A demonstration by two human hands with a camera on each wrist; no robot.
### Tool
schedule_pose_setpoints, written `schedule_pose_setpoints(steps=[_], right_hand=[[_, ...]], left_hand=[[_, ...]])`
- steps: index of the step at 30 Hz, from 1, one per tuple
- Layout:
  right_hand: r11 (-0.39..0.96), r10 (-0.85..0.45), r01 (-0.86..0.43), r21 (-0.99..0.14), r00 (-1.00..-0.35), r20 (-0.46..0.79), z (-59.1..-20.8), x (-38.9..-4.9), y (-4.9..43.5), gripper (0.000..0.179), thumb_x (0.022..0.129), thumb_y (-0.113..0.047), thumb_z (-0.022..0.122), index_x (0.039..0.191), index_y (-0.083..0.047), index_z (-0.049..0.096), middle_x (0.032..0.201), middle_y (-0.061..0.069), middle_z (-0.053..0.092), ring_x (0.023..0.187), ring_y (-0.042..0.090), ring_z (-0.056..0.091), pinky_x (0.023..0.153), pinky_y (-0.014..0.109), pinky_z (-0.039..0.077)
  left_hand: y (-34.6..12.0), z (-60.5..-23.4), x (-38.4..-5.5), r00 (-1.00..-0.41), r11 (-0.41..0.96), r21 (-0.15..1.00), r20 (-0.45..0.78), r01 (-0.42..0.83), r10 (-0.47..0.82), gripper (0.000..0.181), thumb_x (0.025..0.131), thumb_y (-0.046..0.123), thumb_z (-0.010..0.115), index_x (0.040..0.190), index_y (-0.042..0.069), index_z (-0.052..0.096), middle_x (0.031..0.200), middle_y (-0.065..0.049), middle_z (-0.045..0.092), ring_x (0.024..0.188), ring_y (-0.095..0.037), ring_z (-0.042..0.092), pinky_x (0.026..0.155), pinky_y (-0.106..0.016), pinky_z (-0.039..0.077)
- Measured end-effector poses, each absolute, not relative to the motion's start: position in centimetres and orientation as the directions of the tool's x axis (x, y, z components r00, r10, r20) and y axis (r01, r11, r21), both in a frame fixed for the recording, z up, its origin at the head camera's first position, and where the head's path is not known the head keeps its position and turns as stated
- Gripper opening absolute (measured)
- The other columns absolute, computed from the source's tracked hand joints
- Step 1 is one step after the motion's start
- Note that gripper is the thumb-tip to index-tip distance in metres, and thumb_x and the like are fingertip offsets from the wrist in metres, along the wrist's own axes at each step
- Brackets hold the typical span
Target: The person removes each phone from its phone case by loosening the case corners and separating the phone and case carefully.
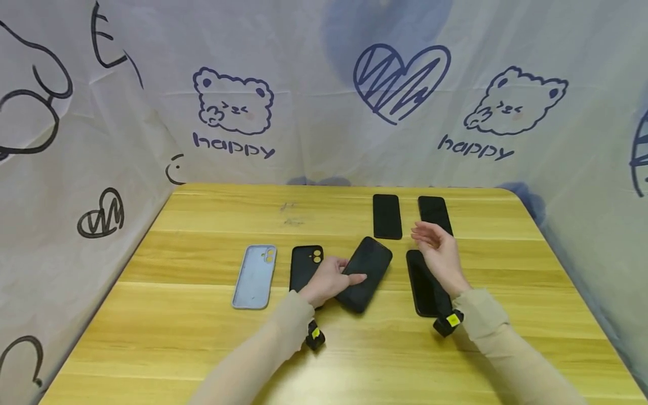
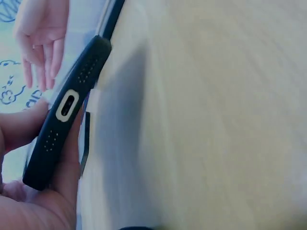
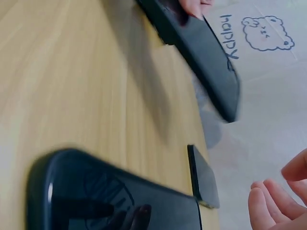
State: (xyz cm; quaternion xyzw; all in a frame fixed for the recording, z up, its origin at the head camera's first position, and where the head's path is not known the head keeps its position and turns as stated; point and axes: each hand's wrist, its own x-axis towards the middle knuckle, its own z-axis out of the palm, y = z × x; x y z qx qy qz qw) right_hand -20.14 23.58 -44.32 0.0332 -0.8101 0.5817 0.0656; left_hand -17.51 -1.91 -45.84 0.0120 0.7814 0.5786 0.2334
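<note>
My left hand [image 1: 328, 281] grips a dark smartphone [image 1: 372, 270] in a black case, thumb across its front and fingers underneath. In the left wrist view the cased phone's bottom edge [image 2: 91, 62] faces the camera, showing a charging port cutout and small speaker holes. The phone is tilted above the table, casting a shadow. My right hand [image 1: 441, 259] hovers with loosely bent fingers and nothing in them. Below it lies another black phone [image 1: 421, 287], partly hidden by the hand and wrist.
Left of my left hand lie a black phone case [image 1: 302, 264], partly covered by that hand, and a light blue case [image 1: 255, 278]. Two more black phones [image 1: 387, 216] lie toward the table's back edge. A printed cloth [image 1: 314, 112] hangs behind the wooden table [image 1: 167, 337].
</note>
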Motion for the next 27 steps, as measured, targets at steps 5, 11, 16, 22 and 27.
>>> schedule_pose_setpoints(steps=[5, 11, 16, 22, 27], right_hand=[[0.184, -0.044, -0.079, -0.98, -0.996, 0.072, -43.8, -19.9, 22.6, 0.04, 0.107, -0.016, 0.05, 0.142, 0.003, 0.048, 0.136, 0.028, 0.058, 0.106, -0.005, 0.065, 0.092, 0.011, 0.052], [-0.081, -0.153, 0.011, -0.997, -0.988, 0.002, -42.0, -19.7, 20.6, 0.044, 0.108, -0.037, 0.046, 0.138, -0.006, 0.053, 0.12, -0.005, 0.068, 0.104, 0.001, 0.066, 0.092, 0.017, 0.055], [-0.239, -0.209, 0.127, -0.963, -0.975, -0.076, -40.8, -19.2, 18.8, 0.037, 0.105, -0.041, 0.049, 0.124, -0.014, 0.064, 0.106, -0.01, 0.071, 0.098, 0.005, 0.07, 0.089, 0.023, 0.058], [-0.284, -0.267, 0.153, -0.947, -0.961, -0.075, -40.2, -19.4, 17.6, 0.034, 0.104, -0.043, 0.049, 0.113, -0.019, 0.071, 0.108, -0.008, 0.075, 0.1, 0.006, 0.072, 0.089, 0.024, 0.059], [-0.314, -0.283, 0.128, -0.941, -0.958, -0.035, -39.8, -19.6, 16.9, 0.034, 0.104, -0.041, 0.049, 0.1, -0.019, 0.075, 0.098, -0.006, 0.075, 0.091, 0.007, 0.072, 0.085, 0.022, 0.058]], left_hand=[[-2.4, -45.4, -17.6, -0.894, 0.188, 0.962, -0.255, -0.196, 0.369, 0.033, 0.1, 0.02, 0.064, 0.127, 0.001, 0.065, 0.114, -0.018, 0.075, 0.094, -0.021, 0.074, 0.089, -0.031, 0.058], [-2.5, -44.7, -17.0, -0.916, 0.107, 0.989, -0.131, -0.098, 0.379, 0.035, 0.103, 0.02, 0.059, 0.133, 0.003, 0.059, 0.12, -0.02, 0.072, 0.098, -0.019, 0.074, 0.085, -0.031, 0.06], [-2.5, -44.8, -16.7, -0.955, 0.107, 0.994, -0.022, 0.011, 0.295, 0.031, 0.103, 0.021, 0.06, 0.129, 0.004, 0.061, 0.119, -0.019, 0.072, 0.103, -0.026, 0.073, 0.084, -0.033, 0.061], [-2.4, -44.8, -16.6, -0.973, 0.128, 0.987, 0.064, 0.094, 0.221, 0.028, 0.102, 0.021, 0.062, 0.124, 0.004, 0.062, 0.117, -0.017, 0.073, 0.106, -0.027, 0.071, 0.086, -0.032, 0.06], [-2.3, -44.8, -16.4, -0.979, 0.135, 0.981, 0.117, 0.141, 0.167, 0.029, 0.101, 0.025, 0.063, 0.124, 0.006, 0.063, 0.117, -0.015, 0.072, 0.106, -0.025, 0.07, 0.086, -0.029, 0.057]])
